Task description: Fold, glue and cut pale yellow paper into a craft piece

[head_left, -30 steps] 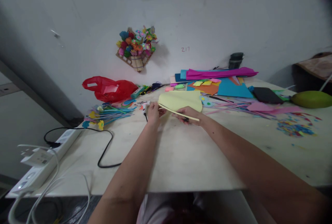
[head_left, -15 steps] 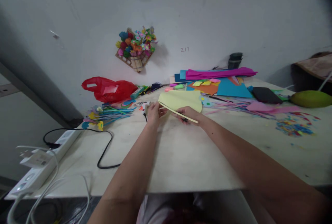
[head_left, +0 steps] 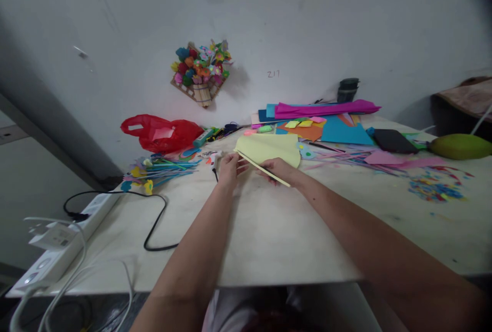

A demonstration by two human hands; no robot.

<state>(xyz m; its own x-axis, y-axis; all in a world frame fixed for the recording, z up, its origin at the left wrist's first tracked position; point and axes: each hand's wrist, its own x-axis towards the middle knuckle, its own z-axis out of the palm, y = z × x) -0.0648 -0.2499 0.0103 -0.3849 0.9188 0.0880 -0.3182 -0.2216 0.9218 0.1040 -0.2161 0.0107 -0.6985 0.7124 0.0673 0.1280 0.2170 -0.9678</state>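
Observation:
A pale yellow sheet (head_left: 269,146) with a rounded lower right corner is raised a little off the table in front of me. A narrow strip (head_left: 279,179) of the same yellow slants along its near edge, passing over my right hand. My left hand (head_left: 229,166) pinches the sheet's left corner, where strip and sheet meet. In my right hand (head_left: 277,169), just under the sheet, are scissors (head_left: 273,178); only a bit of dark handle shows and the blades are hidden. A white glue gun (head_left: 213,160) lies left of my left hand.
Flowers on stems (head_left: 154,170) and a red plastic bag (head_left: 161,135) are at the left. Behind lie coloured sheets (head_left: 346,131); on the right are a black phone-like slab (head_left: 395,141) and small scraps (head_left: 438,188). A black cord (head_left: 156,224) runs from the power strip (head_left: 77,234).
The strip's free end has dropped slightly and shifted a little left. My right hand's grip has changed a little around the scissors, while my left hand stays at the corner.

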